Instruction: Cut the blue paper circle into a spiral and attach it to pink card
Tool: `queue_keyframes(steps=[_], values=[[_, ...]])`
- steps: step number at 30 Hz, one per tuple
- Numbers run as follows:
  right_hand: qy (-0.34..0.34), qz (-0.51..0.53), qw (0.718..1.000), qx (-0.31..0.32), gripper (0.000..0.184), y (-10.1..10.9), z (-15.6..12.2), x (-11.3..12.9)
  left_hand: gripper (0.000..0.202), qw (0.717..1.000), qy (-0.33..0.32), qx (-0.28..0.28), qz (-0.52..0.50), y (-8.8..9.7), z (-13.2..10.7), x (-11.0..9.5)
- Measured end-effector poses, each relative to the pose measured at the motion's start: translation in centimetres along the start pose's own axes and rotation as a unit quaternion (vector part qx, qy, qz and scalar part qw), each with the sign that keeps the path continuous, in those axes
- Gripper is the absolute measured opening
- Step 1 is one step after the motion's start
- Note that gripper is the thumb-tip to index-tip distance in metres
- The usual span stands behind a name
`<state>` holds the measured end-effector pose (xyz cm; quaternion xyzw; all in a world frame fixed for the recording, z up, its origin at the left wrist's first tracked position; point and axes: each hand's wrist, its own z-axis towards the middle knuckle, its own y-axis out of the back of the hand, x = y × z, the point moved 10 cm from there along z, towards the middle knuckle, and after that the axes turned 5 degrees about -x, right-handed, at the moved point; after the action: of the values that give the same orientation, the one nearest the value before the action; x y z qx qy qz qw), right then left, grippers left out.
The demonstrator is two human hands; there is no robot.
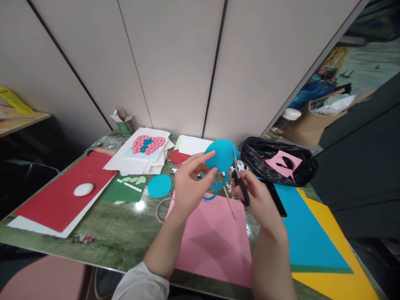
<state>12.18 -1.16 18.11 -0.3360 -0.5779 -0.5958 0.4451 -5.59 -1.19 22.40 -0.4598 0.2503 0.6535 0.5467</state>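
My left hand (194,179) pinches a round piece of blue paper (221,155) by its left edge, above the table. In my right hand (258,196) are black-handled scissors (240,185), their blades pointing up along the right edge of the blue paper. Thin curled blue paper strips (215,187) hang or lie just below it; I cannot tell whether they are still joined. Beneath both hands lies a pink sheet (212,246) with a thin wooden stick (229,203) on its upper part. Left of my left hand rests another blue paper circle (159,186).
A red sheet (65,187) with a white oval object (83,189) lies at the left. Further back sits a picture of pink and blue balls (148,144) on white sheets. A black plastic bag (256,154) holds pink scraps. Blue (306,225) and yellow sheets (337,241) cover the right side.
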Motion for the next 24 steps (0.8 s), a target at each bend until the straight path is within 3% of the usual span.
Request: queue_keyframes(steps=[24], values=[[0.009,0.000,1.000,0.001,0.011,0.32,0.09,-0.41,0.017,1.000,-0.018,-0.023,0.002,0.76,0.09,-0.31]])
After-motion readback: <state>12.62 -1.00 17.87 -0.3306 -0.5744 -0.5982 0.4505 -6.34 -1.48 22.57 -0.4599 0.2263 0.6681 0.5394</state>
